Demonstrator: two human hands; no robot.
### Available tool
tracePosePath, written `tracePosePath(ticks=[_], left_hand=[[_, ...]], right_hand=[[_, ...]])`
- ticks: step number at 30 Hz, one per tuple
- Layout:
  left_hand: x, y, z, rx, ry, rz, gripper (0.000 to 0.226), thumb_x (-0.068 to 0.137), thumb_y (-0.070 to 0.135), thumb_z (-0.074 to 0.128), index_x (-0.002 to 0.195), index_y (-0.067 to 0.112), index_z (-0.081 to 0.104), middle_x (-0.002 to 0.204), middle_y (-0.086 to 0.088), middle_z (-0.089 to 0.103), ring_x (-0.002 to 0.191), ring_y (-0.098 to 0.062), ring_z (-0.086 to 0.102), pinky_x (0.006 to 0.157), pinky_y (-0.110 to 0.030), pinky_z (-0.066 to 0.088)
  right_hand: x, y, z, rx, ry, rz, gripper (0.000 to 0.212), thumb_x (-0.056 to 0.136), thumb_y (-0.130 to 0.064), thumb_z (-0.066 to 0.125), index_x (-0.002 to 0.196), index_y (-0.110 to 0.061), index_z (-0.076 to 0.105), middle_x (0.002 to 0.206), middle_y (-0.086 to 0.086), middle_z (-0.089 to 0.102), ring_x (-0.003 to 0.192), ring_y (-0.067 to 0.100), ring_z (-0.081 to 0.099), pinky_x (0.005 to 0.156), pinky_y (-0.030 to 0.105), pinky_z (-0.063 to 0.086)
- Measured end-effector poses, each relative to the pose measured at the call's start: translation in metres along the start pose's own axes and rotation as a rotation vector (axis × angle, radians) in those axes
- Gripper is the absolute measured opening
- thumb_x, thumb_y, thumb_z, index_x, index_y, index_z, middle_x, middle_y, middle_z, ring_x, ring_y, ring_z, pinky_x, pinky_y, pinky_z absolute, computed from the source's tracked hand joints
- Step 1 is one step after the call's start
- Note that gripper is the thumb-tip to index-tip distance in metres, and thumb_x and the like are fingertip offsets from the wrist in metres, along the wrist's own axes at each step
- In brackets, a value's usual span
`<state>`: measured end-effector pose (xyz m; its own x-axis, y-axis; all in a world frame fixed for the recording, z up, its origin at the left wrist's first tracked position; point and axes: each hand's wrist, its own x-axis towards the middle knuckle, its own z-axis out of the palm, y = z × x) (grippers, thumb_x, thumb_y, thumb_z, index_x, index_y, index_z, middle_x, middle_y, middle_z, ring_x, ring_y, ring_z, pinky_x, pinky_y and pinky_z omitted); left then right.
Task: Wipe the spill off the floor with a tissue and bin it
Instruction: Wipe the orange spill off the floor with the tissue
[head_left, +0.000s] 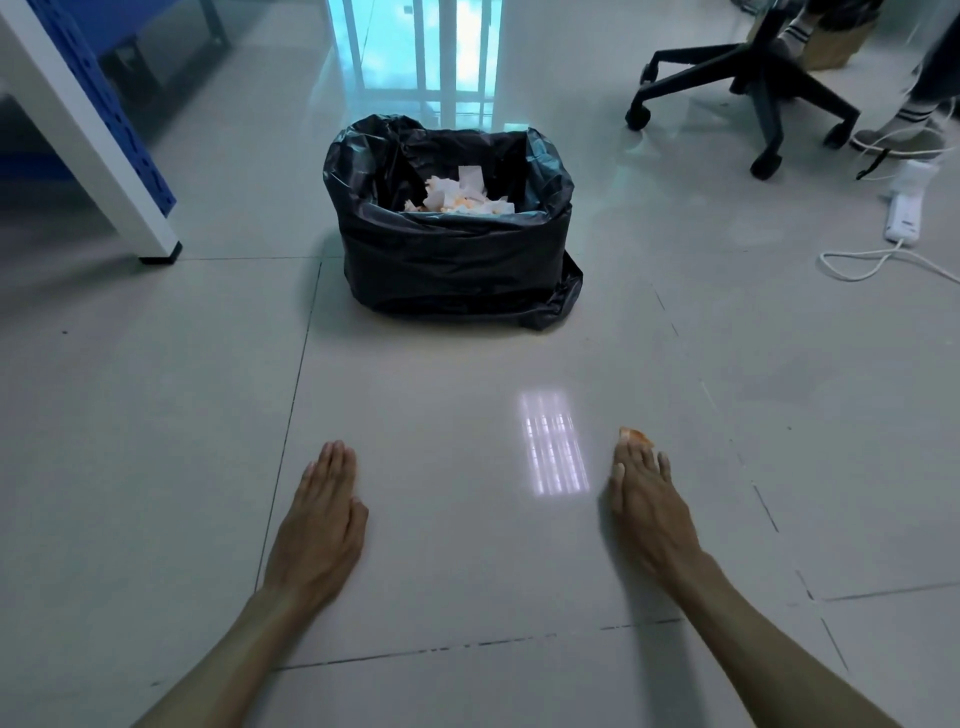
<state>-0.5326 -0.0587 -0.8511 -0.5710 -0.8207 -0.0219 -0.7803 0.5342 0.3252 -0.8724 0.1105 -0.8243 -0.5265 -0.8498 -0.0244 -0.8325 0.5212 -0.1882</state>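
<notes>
An orange-stained tissue (635, 435) peeks out beyond the fingertips of the right hand (644, 506), which reaches forward low over the tiled floor (467, 374); whether its fingers pinch the tissue or press it flat, I cannot tell. The left hand (322, 525) lies flat, fingers straight together, holding nothing. Well ahead stands 1 bin (452, 260) lined with a black bag, holding crumpled white and orange-stained tissues (462, 195).

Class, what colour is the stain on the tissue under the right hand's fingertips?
Orange on the tissue, peeking beyond the right hand; head view, the only one.
</notes>
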Motion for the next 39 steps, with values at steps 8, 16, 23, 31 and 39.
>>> tracePosePath(ticks=[8, 16, 23, 31, 39], left_hand=[[0.000, 0.001, 0.000, -0.004, -0.022, -0.007, 0.065, 0.094, 0.030, 0.016, 0.150, 0.006, -0.007, 0.162, -0.006, -0.007, 0.151, -0.013, -0.009, 0.123, -0.031, -0.005], [-0.002, -0.003, 0.001, 0.000, -0.006, 0.019, 0.066, 0.093, 0.031, 0.014, 0.151, 0.005, -0.004, 0.162, -0.005, -0.005, 0.151, -0.013, -0.006, 0.123, -0.032, -0.002], [-0.003, -0.001, 0.001, -0.014, -0.009, 0.007, 0.066, 0.093, 0.031, 0.016, 0.151, 0.004, -0.002, 0.162, -0.006, -0.003, 0.151, -0.013, -0.005, 0.124, -0.033, 0.000], [-0.016, 0.011, 0.006, -0.012, -0.002, -0.023, 0.067, 0.093, 0.036, 0.012, 0.152, 0.009, -0.005, 0.162, -0.002, -0.007, 0.149, -0.009, -0.012, 0.123, -0.031, -0.002], [-0.018, 0.015, 0.000, 0.000, 0.006, -0.022, 0.070, 0.090, 0.037, 0.010, 0.153, 0.006, 0.001, 0.162, -0.004, -0.004, 0.150, -0.011, -0.008, 0.122, -0.028, -0.004]], right_hand=[[-0.058, -0.142, 0.028, 0.034, 0.054, -0.502, 0.067, 0.104, -0.019, 0.002, 0.122, 0.012, 0.059, 0.130, 0.027, 0.058, 0.122, 0.038, 0.056, 0.115, 0.043, 0.005], [-0.078, -0.124, 0.036, 0.048, -0.098, -0.749, 0.045, 0.097, -0.023, 0.041, 0.138, -0.008, 0.053, 0.143, 0.006, 0.053, 0.133, 0.020, 0.049, 0.114, 0.039, 0.035], [-0.044, 0.012, -0.002, -0.017, 0.033, -0.227, 0.048, 0.105, -0.014, 0.031, 0.151, -0.008, 0.023, 0.159, 0.005, 0.017, 0.148, 0.019, 0.020, 0.123, 0.033, 0.004], [-0.055, -0.048, 0.014, 0.157, 0.048, -0.082, 0.046, 0.097, 0.004, 0.048, 0.139, 0.015, 0.035, 0.148, 0.029, 0.032, 0.138, 0.042, 0.035, 0.118, 0.031, -0.002], [-0.082, -0.150, 0.037, 0.069, -0.117, -0.581, 0.050, 0.104, -0.025, 0.023, 0.139, 0.000, 0.049, 0.145, 0.016, 0.048, 0.136, 0.028, 0.044, 0.117, 0.038, 0.029]])
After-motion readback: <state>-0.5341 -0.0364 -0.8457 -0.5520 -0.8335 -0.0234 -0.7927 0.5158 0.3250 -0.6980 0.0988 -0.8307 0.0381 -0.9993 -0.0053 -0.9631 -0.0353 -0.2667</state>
